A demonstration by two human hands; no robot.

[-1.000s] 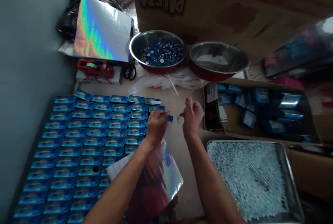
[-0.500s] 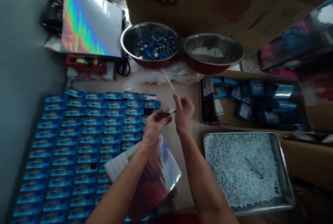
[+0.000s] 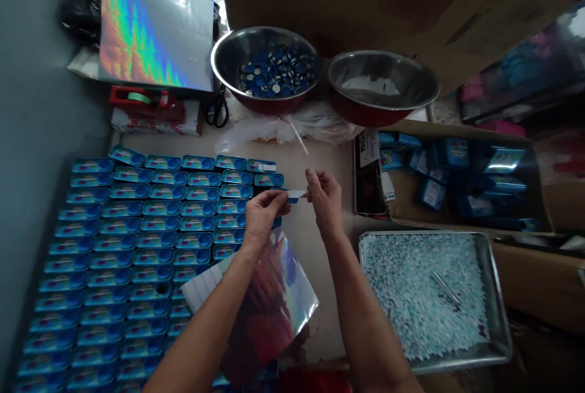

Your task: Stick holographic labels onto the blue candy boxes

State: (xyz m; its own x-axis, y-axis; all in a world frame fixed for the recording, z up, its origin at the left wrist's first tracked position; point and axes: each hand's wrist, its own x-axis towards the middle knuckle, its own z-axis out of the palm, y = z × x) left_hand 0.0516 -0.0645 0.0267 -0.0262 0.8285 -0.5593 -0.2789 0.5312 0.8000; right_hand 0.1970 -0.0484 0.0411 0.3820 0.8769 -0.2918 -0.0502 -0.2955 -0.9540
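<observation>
Between my hands is a small pale strip (image 3: 298,194), with a blue edge showing under it; whether the blue belongs to it I cannot tell. My left hand (image 3: 264,216) pinches its left end between thumb and fingers. At the other end my right hand (image 3: 326,201) is closed, thumb against forefinger, gripping the tip. Below my left wrist a shiny holographic sheet (image 3: 292,286) with white strips at its left lies partly over rows of blue flat packs (image 3: 159,240). One pack near the top right of the rows carries a white strip (image 3: 267,167).
A steel bowl (image 3: 218,64) of blue and silver discs stands beside another bowl (image 3: 429,91). Rightward are a carton (image 3: 365,198) of blue packs and a metal tray (image 3: 500,320) of pale granules. Scissors (image 3: 217,111), a red tape dispenser (image 3: 171,109) and another holographic sheet (image 3: 155,21) lie at back left.
The strip between my hands has turned from silvery to white, with blue showing below it. My left hand has shifted slightly left. The view has tilted slightly down.
</observation>
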